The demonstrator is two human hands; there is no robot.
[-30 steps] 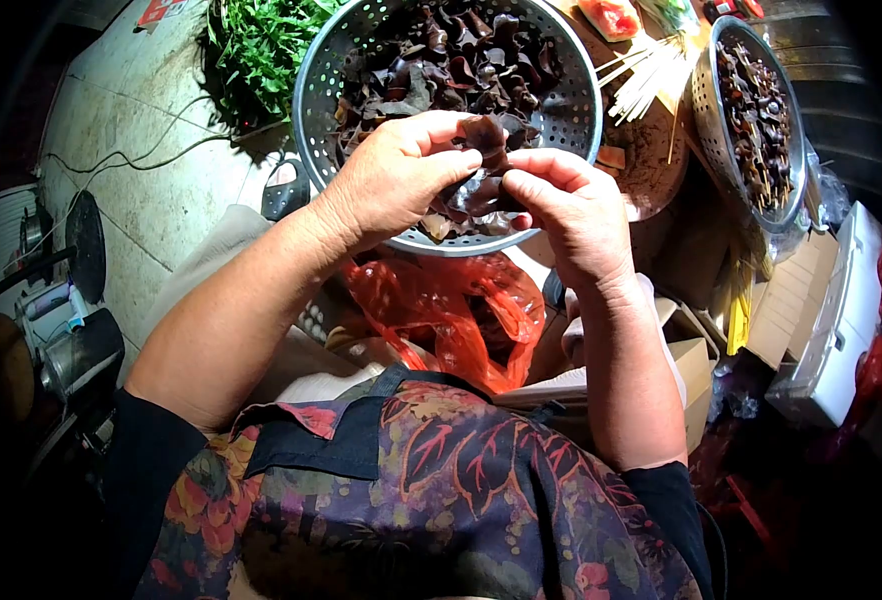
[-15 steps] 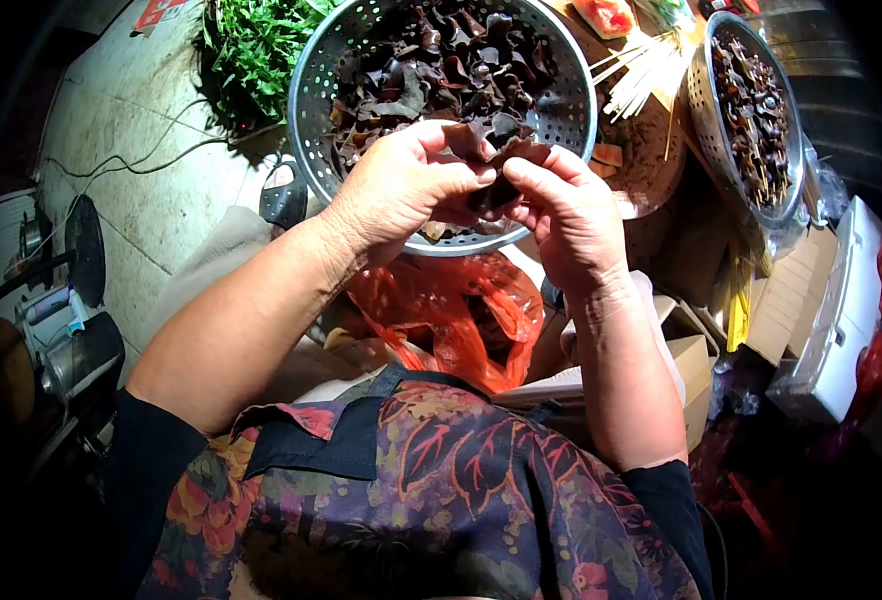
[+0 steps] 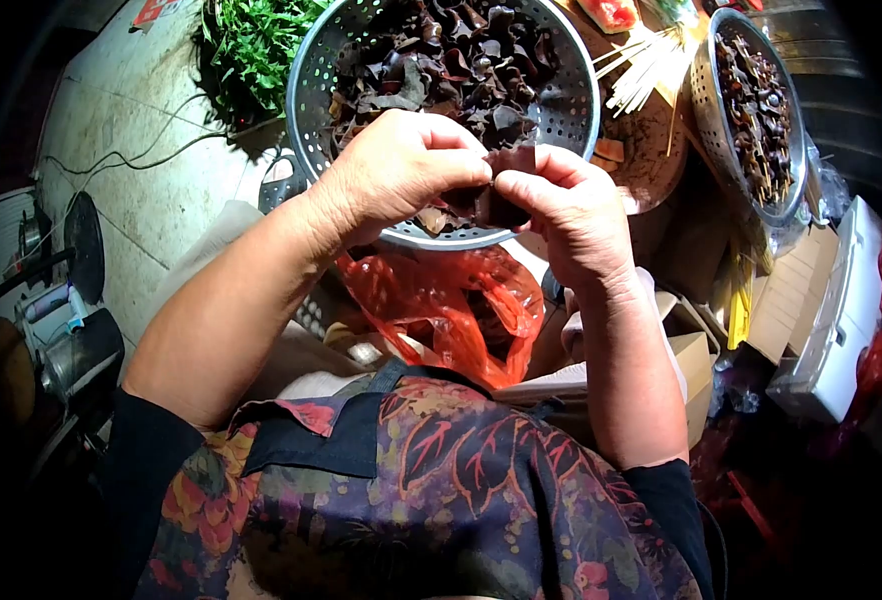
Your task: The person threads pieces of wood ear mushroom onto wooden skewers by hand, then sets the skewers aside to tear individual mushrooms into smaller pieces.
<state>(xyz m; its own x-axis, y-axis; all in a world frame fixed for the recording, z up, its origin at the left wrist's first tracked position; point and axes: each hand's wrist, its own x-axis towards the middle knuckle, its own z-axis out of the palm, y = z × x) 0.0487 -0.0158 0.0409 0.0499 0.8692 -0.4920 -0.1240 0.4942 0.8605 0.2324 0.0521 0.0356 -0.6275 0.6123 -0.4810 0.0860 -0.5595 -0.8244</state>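
Note:
Both hands pinch a dark brown piece of wood ear mushroom (image 3: 502, 205) over the near rim of a metal colander (image 3: 306, 125). My left hand (image 3: 396, 165) grips its left side between thumb and fingers; my right hand (image 3: 571, 205) has its right side. The fingertips of the two hands nearly meet. Behind them the colander holds a heap of wood ear mushrooms (image 3: 451, 70), dark and curled. Under the near rim, a red plastic bag (image 3: 441, 310) lies open at my lap, its contents in shadow.
At right a second colander (image 3: 701, 95) holds skewered dark pieces. Thin wooden sticks (image 3: 641, 75) lie on a round board between the colanders. Leafy greens (image 3: 256, 60) are at upper left, with a cable (image 3: 151, 155) on the floor. A white foam box (image 3: 836, 320) stands at right.
The mushroom piece has been folded or turned and now looks smaller between my fingers. My left hand's fingers have closed in slightly; both hands stay over the colander's near rim.

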